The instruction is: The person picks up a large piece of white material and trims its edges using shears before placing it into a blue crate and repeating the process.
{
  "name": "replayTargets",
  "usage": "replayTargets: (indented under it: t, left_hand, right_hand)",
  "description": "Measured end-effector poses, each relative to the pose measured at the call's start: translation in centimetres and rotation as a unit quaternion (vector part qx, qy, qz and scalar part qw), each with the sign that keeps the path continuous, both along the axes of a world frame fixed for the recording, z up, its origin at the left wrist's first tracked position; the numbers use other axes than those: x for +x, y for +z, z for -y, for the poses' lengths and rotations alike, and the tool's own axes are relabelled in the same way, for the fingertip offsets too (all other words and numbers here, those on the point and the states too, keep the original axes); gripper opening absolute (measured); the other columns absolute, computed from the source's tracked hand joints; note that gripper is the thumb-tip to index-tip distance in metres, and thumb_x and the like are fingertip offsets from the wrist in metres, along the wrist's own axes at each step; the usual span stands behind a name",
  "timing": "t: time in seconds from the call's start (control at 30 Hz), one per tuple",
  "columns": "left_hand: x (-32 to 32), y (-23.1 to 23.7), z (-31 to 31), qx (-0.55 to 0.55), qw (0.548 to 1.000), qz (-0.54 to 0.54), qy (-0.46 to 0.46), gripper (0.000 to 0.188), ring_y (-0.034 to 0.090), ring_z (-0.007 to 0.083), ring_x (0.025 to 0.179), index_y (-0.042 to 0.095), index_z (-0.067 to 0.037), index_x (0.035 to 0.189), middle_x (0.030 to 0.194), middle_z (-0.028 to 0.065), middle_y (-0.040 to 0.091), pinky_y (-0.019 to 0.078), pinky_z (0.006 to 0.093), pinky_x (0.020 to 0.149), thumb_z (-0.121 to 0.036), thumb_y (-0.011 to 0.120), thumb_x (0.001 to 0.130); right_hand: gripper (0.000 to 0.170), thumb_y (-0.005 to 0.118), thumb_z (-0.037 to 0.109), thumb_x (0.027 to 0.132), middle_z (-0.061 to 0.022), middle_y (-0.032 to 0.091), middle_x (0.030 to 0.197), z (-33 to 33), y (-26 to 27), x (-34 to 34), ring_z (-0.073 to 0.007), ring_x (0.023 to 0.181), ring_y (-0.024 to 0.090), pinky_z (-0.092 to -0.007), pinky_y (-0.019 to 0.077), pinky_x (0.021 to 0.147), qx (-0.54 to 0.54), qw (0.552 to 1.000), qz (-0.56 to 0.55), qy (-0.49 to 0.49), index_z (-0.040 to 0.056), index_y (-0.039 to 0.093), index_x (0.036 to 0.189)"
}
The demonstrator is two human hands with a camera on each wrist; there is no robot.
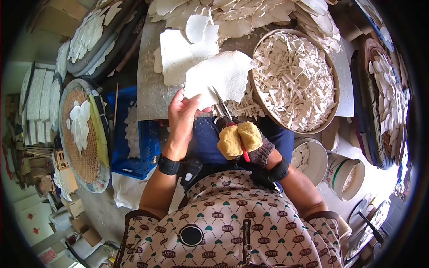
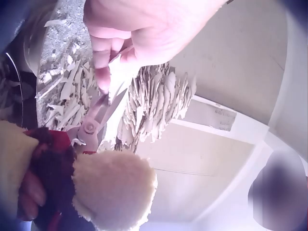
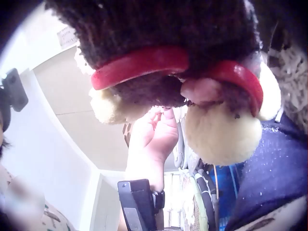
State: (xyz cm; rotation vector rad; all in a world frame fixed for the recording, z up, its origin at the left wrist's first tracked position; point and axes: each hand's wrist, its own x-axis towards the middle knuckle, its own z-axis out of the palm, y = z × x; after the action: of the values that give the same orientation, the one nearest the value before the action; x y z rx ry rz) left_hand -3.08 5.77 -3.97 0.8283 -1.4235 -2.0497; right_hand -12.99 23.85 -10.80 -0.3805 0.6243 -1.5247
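Note:
My left hand (image 1: 182,117) pinches the lower left edge of a thin white sheet (image 1: 219,73) with an uneven outline. In a dark knitted glove, my right hand (image 1: 259,149) grips red-handled scissors (image 1: 222,105), whose handles carry yellow foam padding (image 1: 239,139). The scissor blades lie at the sheet's lower edge, just right of the left fingertips. In the left wrist view the scissors' pivot (image 2: 89,127) shows, with the blades at the sheet close to the left hand (image 2: 139,29). The right wrist view shows the red handles (image 3: 144,65) around the gloved fingers.
A round tray (image 1: 254,89) of white scraps stands on the metal table (image 1: 149,89) at the right. More sheets (image 1: 172,56) lie behind, with a large pile (image 1: 241,18) at the back. Below are a blue crate (image 1: 149,154), buckets (image 1: 319,161) and a woven tray (image 1: 82,154).

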Motion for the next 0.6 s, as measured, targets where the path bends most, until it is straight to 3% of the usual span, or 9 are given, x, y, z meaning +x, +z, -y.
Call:
replayTargets:
  t: [0.03,0.13,0.23,0.27,0.6]
  left_hand:
    - [0.0,0.1,0.2,0.005,1.000,0.003,-0.010,0.026,0.063,0.0151,0.083,0.050,-0.001,0.113,0.100,0.0100,0.062,0.0541,0.0269,0.068,-0.009,0.054,0.088]
    - [0.3,0.2,0.9,0.028,0.998,0.023,-0.043,0.027,0.064,0.0173,0.080,0.051,0.000,0.112,0.099,0.0117,0.062,0.0546,0.0270,0.067,-0.010,0.054,0.088]
    - [0.8,-0.1,1.2,0.064,0.995,0.050,-0.065,0.027,0.065,0.0194,0.076,0.051,0.001,0.112,0.096,0.0133,0.063,0.0548,0.0269,0.065,-0.011,0.055,0.088]
    - [0.7,0.0,1.2,0.070,0.994,0.050,-0.061,0.027,0.065,0.0197,0.074,0.051,0.001,0.112,0.095,0.0136,0.063,0.0547,0.0267,0.064,-0.011,0.055,0.088]
    - [0.3,-1.4,2.6,0.120,0.990,0.053,-0.052,0.032,0.064,0.0171,0.064,0.049,0.001,0.112,0.089,0.0115,0.063,0.0523,0.0219,0.053,-0.010,0.061,0.084]
  right_hand:
    - [0.026,0.059,0.010,0.086,-0.0078,0.061,0.106,0.1,0.0,-0.1,-0.0143,0.097,0.059,-0.0286,0.0475,0.087,0.009,1.000,0.019,0.002,0.0021,0.054,0.111]
    - [0.028,0.060,0.011,0.086,-0.0084,0.060,0.107,0.0,0.8,-0.4,-0.0147,0.097,0.059,-0.0293,0.0479,0.087,-0.011,0.997,-0.081,0.001,0.0016,0.054,0.111]
    - [0.026,0.059,0.010,0.086,-0.0088,0.060,0.106,0.2,-0.3,-0.9,-0.0155,0.097,0.059,-0.0295,0.0480,0.086,-0.034,0.998,-0.042,0.025,0.0016,0.055,0.111]
    - [0.026,0.058,0.010,0.087,-0.0090,0.060,0.107,-0.1,-0.3,-0.9,-0.0156,0.099,0.058,-0.0294,0.0476,0.087,-0.040,0.997,0.066,0.023,0.0015,0.054,0.111]
    - [0.026,0.056,0.011,0.088,-0.0097,0.060,0.107,0.0,-1.0,-0.9,-0.0159,0.098,0.058,-0.0298,0.0472,0.088,-0.030,0.999,0.015,-0.019,0.0001,0.052,0.112]
